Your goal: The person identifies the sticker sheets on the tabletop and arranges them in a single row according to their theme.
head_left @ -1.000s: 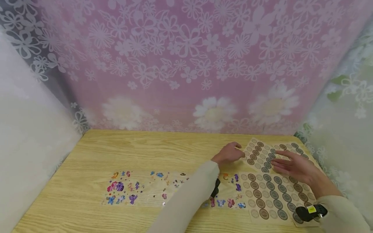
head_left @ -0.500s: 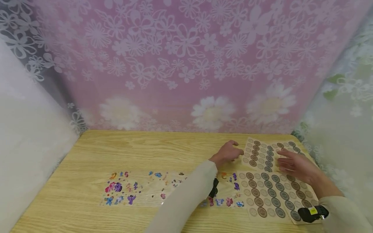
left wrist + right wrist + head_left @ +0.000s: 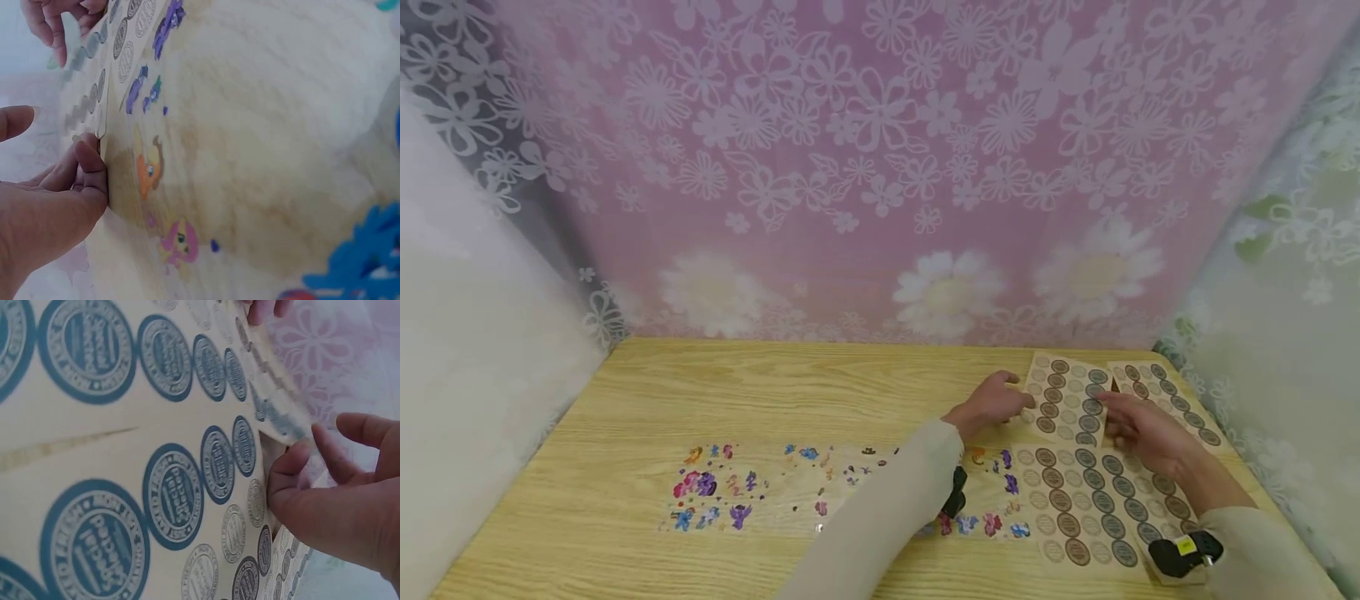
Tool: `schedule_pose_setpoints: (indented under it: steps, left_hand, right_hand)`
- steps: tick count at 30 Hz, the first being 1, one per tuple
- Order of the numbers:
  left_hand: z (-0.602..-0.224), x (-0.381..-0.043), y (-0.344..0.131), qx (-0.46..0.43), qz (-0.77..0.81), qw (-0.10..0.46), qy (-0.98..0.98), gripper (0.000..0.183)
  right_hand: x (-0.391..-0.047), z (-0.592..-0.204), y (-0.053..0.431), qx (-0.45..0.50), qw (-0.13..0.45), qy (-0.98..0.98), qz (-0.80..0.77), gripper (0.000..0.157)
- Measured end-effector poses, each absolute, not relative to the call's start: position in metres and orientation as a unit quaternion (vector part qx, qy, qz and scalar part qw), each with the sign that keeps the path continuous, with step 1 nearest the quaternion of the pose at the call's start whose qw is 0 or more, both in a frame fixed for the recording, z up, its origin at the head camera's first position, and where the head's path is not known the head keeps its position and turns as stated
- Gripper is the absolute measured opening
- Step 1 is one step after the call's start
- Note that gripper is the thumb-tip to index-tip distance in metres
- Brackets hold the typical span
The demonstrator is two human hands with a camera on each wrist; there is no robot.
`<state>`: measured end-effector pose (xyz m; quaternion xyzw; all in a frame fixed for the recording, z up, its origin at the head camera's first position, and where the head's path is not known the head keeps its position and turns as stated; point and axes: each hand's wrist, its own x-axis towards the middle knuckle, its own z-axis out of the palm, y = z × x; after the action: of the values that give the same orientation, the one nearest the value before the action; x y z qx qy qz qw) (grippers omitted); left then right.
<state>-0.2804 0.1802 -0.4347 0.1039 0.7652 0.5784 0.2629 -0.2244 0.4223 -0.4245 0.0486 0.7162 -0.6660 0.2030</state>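
In the head view, a cream sheet of round label stickers lies at the right rear of the table. At its left edge is my left hand; in the left wrist view, curled fingertips pinch the sheet's edge. My right hand holds the opposite edge. In the right wrist view, its thumb and a finger meet at that edge, which is slightly raised. The thumb and fingers hide part of the edge.
Another round-label sheet lies at far right. Nearer are label sheets, partly under the right forearm. Clear sheets with colourful pony stickers run leftward, partly covered by the left sleeve. A floral curtain hangs behind the table.
The rear label sheet has turned straighter and separated from the far-right sheet. My right hand has moved left from above the sheets to grip its right edge. My left hand stays at its left edge.
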Motion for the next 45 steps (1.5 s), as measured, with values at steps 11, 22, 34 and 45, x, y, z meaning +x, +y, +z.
schedule_pose_setpoints:
  steps: [11,22,34,45]
  left_hand:
    - [-0.447,-0.284,0.173,0.145,0.603,0.285,0.731,0.052]
    - [-0.451,-0.283,0.165,0.148,0.603,0.199,0.758,0.038]
    - [-0.458,-0.284,0.166,0.177,0.599,0.178,0.761,0.036]
    - [-0.465,-0.297,0.161,0.110,0.689,0.198,0.689,0.018]
  right_hand:
    - [-0.237,-0.433,0.414,0.070,0.150,0.818,-0.551,0.057]
    - [-0.248,-0.440,0.415,0.054,0.138,0.743,-0.653,0.055]
    - [-0.255,-0.450,0.419,0.058,0.160,0.604,-0.778,0.032]
    - [-0.262,-0.448,0.406,0.020,0.176,0.672,-0.719,0.052]
